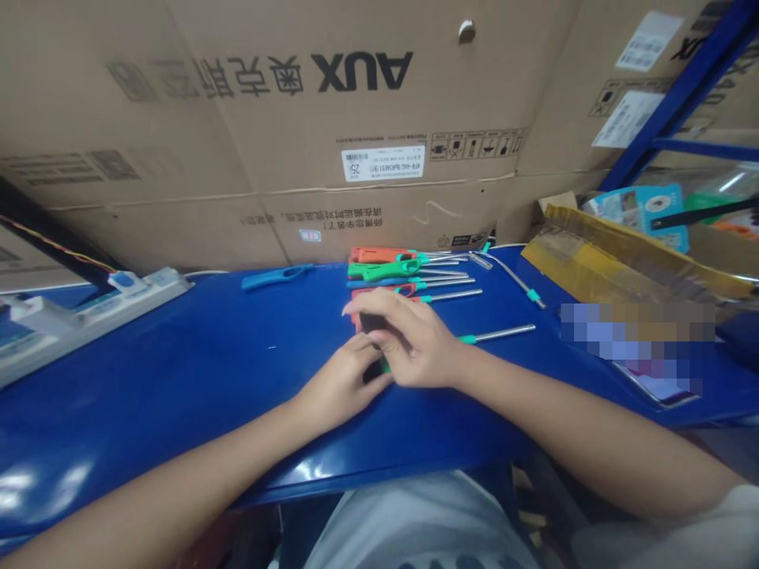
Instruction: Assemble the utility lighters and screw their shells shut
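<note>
Person seated at a blue table (207,356), both hands meeting near its middle. The right hand (418,341) is drawn together at the fingertips, thumb and fingers pinching a small dark piece (372,322), much of it covered. The left hand (341,386) lies just beside it, lower and to the left, touching the right; a sliver of green handle (386,364) shows between the two, though from where I stand I cannot tell how tightly the left grips, or what. A metal tube (505,333) with a teal collar (467,340) runs out rightward from behind the right wrist, its other end hidden. Beyond the hands: a row of long-nosed lighters (388,270), handles orange, green, blue and red, tubes pointing right. Left of the row, apart: a single blue lighter (276,276). Right of the row: a thin bent tube (515,275). Far left: a white power strip (154,288). Right: a yellow-taped carton (557,261). Behind: a cardboard wall (266,158), its lettering upside down
</note>
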{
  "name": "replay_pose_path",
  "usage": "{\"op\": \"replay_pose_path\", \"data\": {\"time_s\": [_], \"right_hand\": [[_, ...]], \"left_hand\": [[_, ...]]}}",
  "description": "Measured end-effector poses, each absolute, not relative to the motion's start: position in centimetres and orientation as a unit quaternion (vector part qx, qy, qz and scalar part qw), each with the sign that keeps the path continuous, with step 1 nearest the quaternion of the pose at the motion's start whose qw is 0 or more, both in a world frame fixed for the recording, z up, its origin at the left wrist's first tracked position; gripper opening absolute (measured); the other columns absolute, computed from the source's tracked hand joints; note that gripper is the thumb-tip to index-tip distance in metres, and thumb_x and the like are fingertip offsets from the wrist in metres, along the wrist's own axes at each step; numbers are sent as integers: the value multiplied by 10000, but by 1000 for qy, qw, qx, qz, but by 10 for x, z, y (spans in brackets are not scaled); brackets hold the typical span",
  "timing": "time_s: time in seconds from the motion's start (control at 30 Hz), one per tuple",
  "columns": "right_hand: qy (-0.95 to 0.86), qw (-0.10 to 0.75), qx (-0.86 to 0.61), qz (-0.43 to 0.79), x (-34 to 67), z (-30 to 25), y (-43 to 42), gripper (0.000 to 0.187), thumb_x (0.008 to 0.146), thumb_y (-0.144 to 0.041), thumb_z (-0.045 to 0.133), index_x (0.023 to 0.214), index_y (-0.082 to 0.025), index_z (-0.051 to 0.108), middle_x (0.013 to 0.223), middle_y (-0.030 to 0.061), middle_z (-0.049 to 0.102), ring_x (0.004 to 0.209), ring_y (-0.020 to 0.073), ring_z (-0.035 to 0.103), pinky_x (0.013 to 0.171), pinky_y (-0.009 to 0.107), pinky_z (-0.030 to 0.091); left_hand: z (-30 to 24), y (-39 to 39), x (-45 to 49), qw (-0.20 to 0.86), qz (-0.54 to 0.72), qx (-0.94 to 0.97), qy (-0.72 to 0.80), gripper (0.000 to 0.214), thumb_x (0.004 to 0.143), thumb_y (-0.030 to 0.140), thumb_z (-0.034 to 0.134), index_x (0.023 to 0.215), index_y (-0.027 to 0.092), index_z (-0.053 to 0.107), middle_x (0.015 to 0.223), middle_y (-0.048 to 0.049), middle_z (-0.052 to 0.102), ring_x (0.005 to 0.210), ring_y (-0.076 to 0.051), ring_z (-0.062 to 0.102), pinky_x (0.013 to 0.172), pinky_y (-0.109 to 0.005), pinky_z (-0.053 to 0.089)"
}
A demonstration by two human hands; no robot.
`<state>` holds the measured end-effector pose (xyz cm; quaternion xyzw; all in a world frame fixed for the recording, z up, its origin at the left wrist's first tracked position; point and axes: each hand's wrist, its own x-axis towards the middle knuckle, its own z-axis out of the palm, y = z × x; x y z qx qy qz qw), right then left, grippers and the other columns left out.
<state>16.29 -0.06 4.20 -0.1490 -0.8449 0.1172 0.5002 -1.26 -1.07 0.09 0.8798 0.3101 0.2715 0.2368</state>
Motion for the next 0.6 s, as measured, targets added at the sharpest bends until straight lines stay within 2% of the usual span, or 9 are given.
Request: {"op": "replay_pose_path", "data": {"time_s": [0.13, 0.23, 0.33, 0.43, 0.53, 0.6], "right_hand": [[-852, 493, -162, 71, 159, 38, -8, 326, 1005, -181, 430, 1321, -212, 507, 1111, 83, 682, 918, 182, 658, 828, 353, 593], [-848, 488, -180, 103, 159, 41, -11, 360, 985, -141, 433, 1333, -204, 504, 1138, 95, 657, 970, 186, 650, 883, 373, 579], [-827, 508, -182, 160, 166, 55, -10, 326, 992, -139, 458, 1307, -202, 512, 1109, 81, 643, 990, 168, 647, 890, 345, 576], [-785, 560, -205, 167, 189, 73, -4, 286, 1001, -178, 502, 1285, -214, 515, 1072, 60, 632, 902, 144, 654, 765, 280, 584], [-777, 557, -281, 89, 230, 81, 12, 297, 981, -221, 557, 1277, -240, 537, 1079, 55, 641, 832, 148, 649, 667, 261, 554], [-762, 545, -351, -5, 262, 78, 26, 304, 965, -234, 564, 1269, -235, 550, 1071, 67, 663, 843, 175, 662, 693, 293, 551]], "left_hand": [[4, -13, -10, 254, 281, 872, 309, 145, 919, 168, 591, 1036, 156, 675, 1078, -110, 729, 1042, -275, 695, 900, -421, 595], [9, -12, -11, 255, 280, 871, 312, 175, 896, 165, 628, 1063, 160, 679, 1122, -111, 726, 1071, -275, 688, 919, -414, 588], [21, -6, -21, 245, 223, 887, 323, 258, 871, 200, 703, 1127, 184, 684, 1142, -95, 723, 1079, -265, 685, 946, -402, 571], [34, -1, -38, 233, 140, 901, 338, 409, 841, 182, 738, 1240, 221, 658, 1197, -79, 704, 1115, -257, 670, 980, -394, 550], [40, -1, -46, 204, 111, 906, 354, 506, 836, 232, 765, 1321, 233, 619, 1277, -95, 645, 1170, -273, 633, 1007, -406, 532], [38, -3, -43, 186, 103, 910, 355, 429, 874, 292, 748, 1283, 218, 642, 1233, -103, 635, 1128, -272, 637, 978, -398, 540]]}}
